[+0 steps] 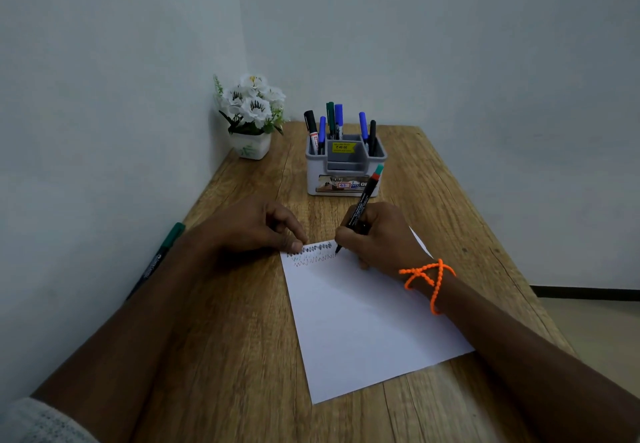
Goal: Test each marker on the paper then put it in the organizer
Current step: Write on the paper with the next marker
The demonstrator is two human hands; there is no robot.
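Note:
A white sheet of paper (367, 321) lies on the wooden table (242, 321), with several zigzag scribbles near its top left corner. My right hand (381, 238) grips a black marker (362, 207) with a green cap posted on its far end, tip touching the paper at the end of a red zigzag. My left hand (256, 226) rests on the table, fingertips pressing the paper's top left corner. The grey and white organizer (346, 169) stands beyond, holding several capped markers, black, blue and green. Another green-capped marker (157, 259) lies at the table's left edge.
A white pot of white artificial flowers (251, 115) stands in the far left corner against the walls. An orange beaded band (429, 280) circles my right wrist. The table's right edge drops to the floor.

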